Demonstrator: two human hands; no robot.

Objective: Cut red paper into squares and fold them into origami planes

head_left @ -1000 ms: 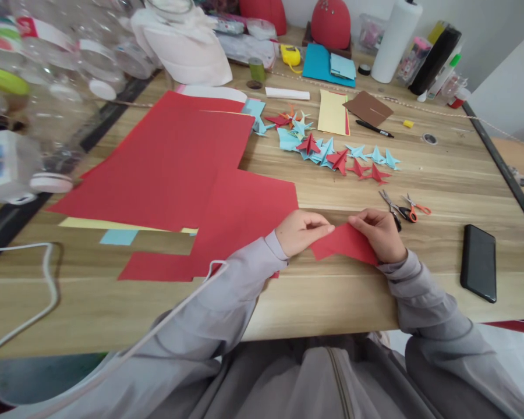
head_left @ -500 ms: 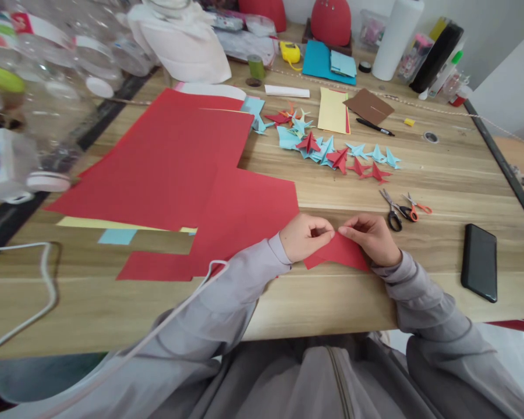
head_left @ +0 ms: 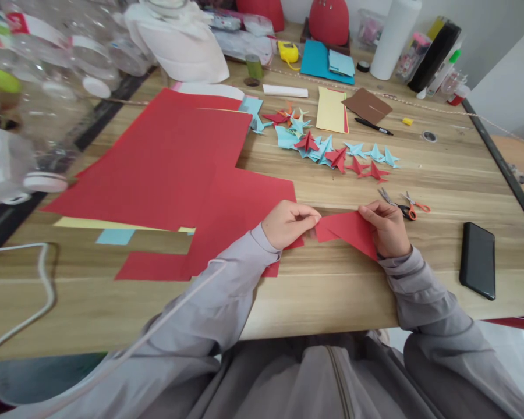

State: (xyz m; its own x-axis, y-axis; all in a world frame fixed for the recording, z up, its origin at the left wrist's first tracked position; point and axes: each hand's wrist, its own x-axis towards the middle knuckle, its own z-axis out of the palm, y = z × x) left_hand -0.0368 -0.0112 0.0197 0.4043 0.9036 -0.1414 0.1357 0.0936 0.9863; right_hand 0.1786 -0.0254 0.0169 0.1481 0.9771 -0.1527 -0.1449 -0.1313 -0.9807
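A small piece of red paper (head_left: 351,227), with a slanting fold or slit across it, is stretched between my hands just above the table. My left hand (head_left: 289,224) pinches its left end between thumb and forefinger. At the upper right, my right hand (head_left: 386,228) grips the paper with thumb and fingers. Large red paper sheets (head_left: 166,157) lie to the left, partly under my left forearm. Beyond my hands are folded paper cranes, red ones (head_left: 336,157) and light blue ones (head_left: 325,149), in a loose group.
Black-handled scissors (head_left: 404,210) and orange-handled scissors (head_left: 414,205) lie beyond my right hand. A phone (head_left: 477,260) rests at right. Brown paper (head_left: 367,107), yellow paper (head_left: 330,109) and a pen (head_left: 373,126) are farther back. Plastic bottles (head_left: 48,116) crowd the left; a white cable (head_left: 48,279) trails there.
My hands have moved apart, the left one leftward and the right one slightly right. The red paper has been raised and turned, and more of it shows between them.
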